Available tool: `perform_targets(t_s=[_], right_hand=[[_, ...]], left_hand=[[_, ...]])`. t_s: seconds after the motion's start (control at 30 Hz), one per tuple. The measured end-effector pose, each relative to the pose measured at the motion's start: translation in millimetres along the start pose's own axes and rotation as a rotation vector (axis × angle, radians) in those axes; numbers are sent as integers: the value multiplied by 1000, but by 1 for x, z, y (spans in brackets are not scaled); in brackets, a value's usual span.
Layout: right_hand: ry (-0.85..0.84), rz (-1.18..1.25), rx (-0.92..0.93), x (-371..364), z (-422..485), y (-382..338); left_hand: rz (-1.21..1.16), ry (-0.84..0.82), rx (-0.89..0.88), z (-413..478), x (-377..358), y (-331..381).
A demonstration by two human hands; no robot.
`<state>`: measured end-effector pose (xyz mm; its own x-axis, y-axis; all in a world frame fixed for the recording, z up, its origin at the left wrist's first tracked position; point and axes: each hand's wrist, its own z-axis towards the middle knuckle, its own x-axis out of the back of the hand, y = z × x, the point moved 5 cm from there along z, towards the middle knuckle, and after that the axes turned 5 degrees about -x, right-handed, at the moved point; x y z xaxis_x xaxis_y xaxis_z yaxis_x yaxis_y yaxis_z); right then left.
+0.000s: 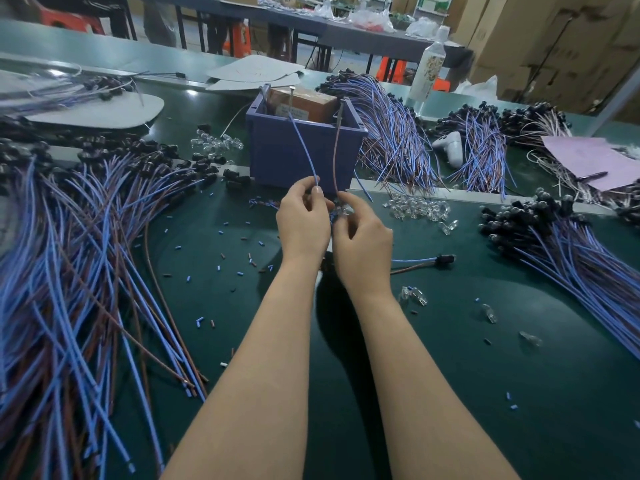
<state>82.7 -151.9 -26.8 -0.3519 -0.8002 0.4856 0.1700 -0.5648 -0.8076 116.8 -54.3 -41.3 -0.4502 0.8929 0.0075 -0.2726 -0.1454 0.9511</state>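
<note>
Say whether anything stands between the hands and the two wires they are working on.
Nothing visible does. The left hand pinches the blue wire and the right hand holds the brown wire at its lower end. The box stands behind both wires, not between them and the hands.

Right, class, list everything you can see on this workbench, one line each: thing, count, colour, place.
blue wire: one, blue, box to left hand
brown wire: one, brown, box to right hand
box: one, purple, behind the hands
wire bundles: several, blue and brown, both sides
clear caps: small heaps, clear, right of hands
offcuts: many, blue and brown, scattered
bottle: one, clear, far right
table: one, dark green
left hand: pinches blue wire
right hand: holds brown wire's end
</note>
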Motion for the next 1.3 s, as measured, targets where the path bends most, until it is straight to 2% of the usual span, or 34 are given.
perform_targets(t_s=[0.6, 1.3], right_hand=[[-63, 7, -43, -4, 0, 2], [-36, 9, -3, -1, 0, 0]], left_hand=[[-20, -20, 14, 2, 1, -2], [4, -44, 25, 2, 0, 3]])
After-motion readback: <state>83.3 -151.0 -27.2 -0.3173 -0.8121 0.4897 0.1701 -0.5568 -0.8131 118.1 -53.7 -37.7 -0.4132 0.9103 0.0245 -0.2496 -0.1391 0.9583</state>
